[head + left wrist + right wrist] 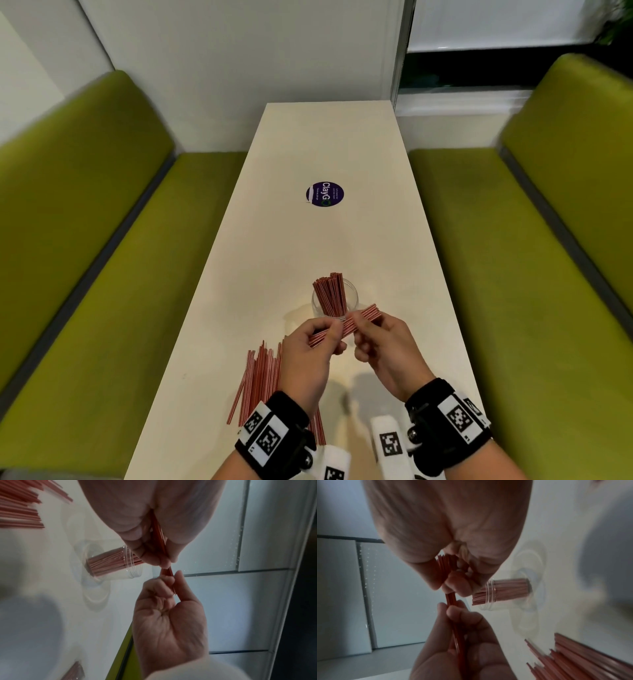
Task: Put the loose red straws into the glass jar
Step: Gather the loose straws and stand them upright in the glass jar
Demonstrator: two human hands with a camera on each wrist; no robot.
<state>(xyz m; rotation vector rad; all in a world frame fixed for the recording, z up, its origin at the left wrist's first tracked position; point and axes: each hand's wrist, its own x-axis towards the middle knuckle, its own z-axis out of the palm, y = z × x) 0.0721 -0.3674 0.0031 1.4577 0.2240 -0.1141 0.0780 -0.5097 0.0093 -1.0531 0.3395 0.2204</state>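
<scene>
Both hands hold one small bundle of red straws [346,325] in the air just in front of the glass jar [335,301]. The left hand [308,356] pinches the bundle's near end between thumb and curled fingers; the right hand [383,346] grips its far half the same way, so the bundle lies slantwise between them, its far tip level with the jar's right wall. The wrist views show the same two-handed pinch, with the jar beyond the fingertips.

The jar stands upright on the tabletop [325,233], already carrying a sheaf of straws [330,291] that leans to its left and sticks out above the rim. To the near left of the jar a loose pile of straws [260,377] lies flat, fanned out, partly hidden under the left wrist and reaching close to the tabletop's left edge.

Beyond the jar the tabletop runs bare to a round purple sticker [324,194] and on to the far edge. Green benches [102,274] flank both long edges.
</scene>
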